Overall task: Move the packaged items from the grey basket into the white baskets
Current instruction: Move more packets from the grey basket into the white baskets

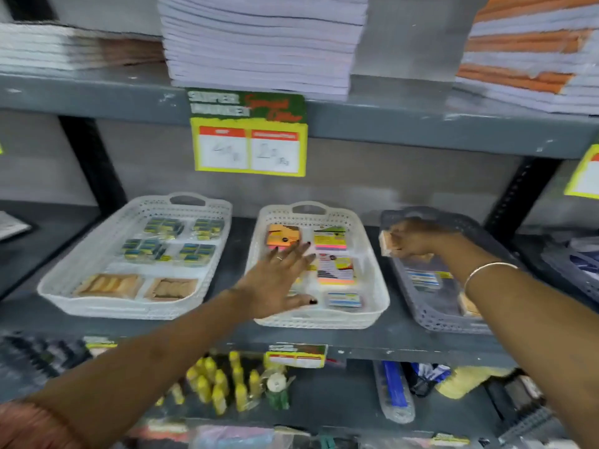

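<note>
On the grey shelf stand three baskets in a row. The grey basket (434, 314) at the right holds a few packaged items. My right hand (416, 239) hovers over its far left corner, shut on a tan packaged item (387, 243). The middle white basket (372, 306) holds colourful sticky-note packs. My left hand (278, 280) is spread flat and open over that basket's left side. The left white basket (64, 286) holds packs of small green and blue items at the back and two tan packs at the front.
A yellow price tag (249, 147) hangs from the shelf above, which carries stacks of notebooks (262, 43). The shelf below holds yellow glue bottles (220, 384) and other stationery. Another grey basket (577, 270) sits at the far right.
</note>
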A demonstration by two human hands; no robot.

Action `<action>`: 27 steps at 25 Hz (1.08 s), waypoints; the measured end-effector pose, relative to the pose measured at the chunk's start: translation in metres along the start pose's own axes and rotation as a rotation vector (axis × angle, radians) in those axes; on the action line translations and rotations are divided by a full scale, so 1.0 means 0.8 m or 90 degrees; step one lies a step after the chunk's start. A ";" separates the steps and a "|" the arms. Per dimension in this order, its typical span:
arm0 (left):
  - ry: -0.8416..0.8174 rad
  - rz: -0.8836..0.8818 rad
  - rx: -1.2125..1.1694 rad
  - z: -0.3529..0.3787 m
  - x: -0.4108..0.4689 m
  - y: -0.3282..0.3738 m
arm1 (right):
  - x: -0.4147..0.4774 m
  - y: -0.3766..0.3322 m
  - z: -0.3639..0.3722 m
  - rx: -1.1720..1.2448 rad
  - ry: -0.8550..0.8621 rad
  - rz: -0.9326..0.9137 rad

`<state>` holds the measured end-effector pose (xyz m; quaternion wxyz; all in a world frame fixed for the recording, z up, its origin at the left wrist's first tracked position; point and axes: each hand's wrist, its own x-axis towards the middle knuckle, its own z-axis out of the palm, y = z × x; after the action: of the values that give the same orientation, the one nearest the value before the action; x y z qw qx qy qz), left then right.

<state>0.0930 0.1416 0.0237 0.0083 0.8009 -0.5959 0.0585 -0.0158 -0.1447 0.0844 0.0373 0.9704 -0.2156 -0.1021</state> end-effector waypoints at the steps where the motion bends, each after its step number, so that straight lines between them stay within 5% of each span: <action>1: 0.007 -0.022 0.001 -0.002 -0.026 -0.030 | 0.007 -0.025 -0.010 0.014 0.016 0.001; 9: -0.067 -0.176 0.040 0.013 -0.209 -0.222 | 0.054 -0.325 -0.057 0.032 0.164 -0.214; 13: -0.041 -0.209 0.003 0.026 -0.240 -0.255 | 0.057 -0.440 -0.041 0.145 0.097 -0.236; 22: 0.011 -0.227 -0.074 0.034 -0.245 -0.251 | 0.058 -0.514 0.021 0.044 -0.042 -0.264; 27: 0.007 -0.229 -0.066 0.034 -0.245 -0.251 | 0.056 -0.522 0.026 0.037 -0.015 -0.249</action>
<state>0.2316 0.3843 -0.0126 0.0631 0.8925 -0.4455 0.0299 0.1908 0.2132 0.0075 -0.0139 0.9932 -0.0265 -0.1123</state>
